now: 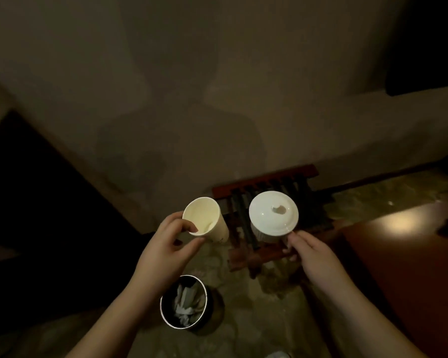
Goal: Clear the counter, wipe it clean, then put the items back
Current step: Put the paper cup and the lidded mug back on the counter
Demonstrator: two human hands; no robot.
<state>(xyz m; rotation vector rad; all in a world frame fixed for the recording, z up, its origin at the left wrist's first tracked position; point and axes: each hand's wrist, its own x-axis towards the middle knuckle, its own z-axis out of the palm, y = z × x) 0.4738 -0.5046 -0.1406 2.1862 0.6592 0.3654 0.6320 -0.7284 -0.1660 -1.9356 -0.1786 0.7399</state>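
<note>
The counter [282, 319] is stone and runs along a plain wall [217, 86]; it is dim here; to the right lies a brown top [398, 241] with a bright shine on it; to the left the counter ends and it is dark past the edge. There is bare stone near the front, between the two arms.

A red and dark slatted tray [269, 184] sits at the back by the wall; a white pot [267, 232] with a round lid [273, 213] is over the tray, and I cannot tell if it rests on the slats or is lifted; the lid is on, so I cannot see inside.

A round dark tin [184, 302] stands on the stone near the front, close to the left arm; it is open and has crumpled paper inside.

A paper cup [204, 218] is just left of the tray, tipped a bit; it looks empty inside.

The left hand [166, 244] pinches the cup at its near rim; a finger curls over into the cup and the thumb presses the outside.

The right hand [313, 254] is at the near right side of the pot, under the lid's edge; its fingers are curled there, but I cannot tell what part they hold.
</note>
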